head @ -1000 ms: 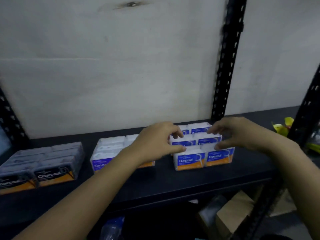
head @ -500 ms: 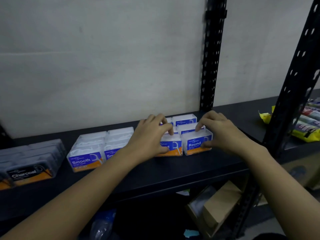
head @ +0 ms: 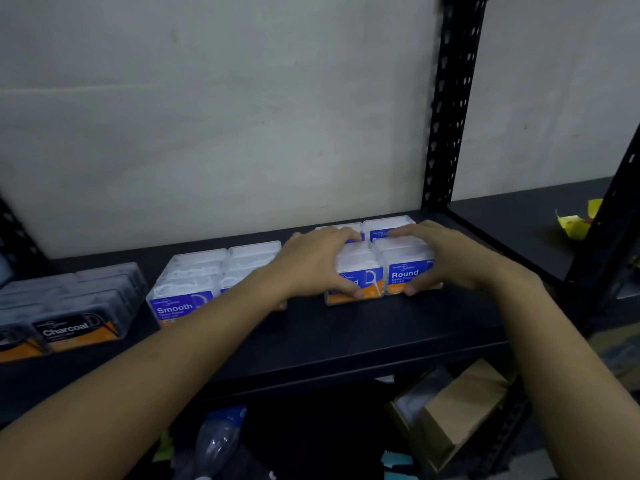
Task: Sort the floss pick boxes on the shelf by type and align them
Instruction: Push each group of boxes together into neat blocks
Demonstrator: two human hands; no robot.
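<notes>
Three groups of floss pick boxes stand on the black shelf [head: 346,344]. Dark Charcoal boxes [head: 76,306] are at the left, clear Smooth boxes [head: 197,282] in the middle, clear Round boxes [head: 391,265] at the right in two rows running back toward the wall. My left hand [head: 311,268] grips the left side of the Round block, thumb on the front label, fingers over the top. My right hand [head: 446,261] grips the right side the same way. My left forearm covers part of the Smooth group.
A black perforated upright [head: 450,109] rises behind the Round boxes. A yellow packet [head: 575,220] lies on the neighbouring shelf at the right. Below are a brown cardboard box [head: 464,414] and a clear plastic bottle [head: 218,441]. A pale wall backs the shelf.
Both hands have closed in on the Round boxes, from hovering over them to clasping the block from both sides. The front Round boxes now sit tighter together.
</notes>
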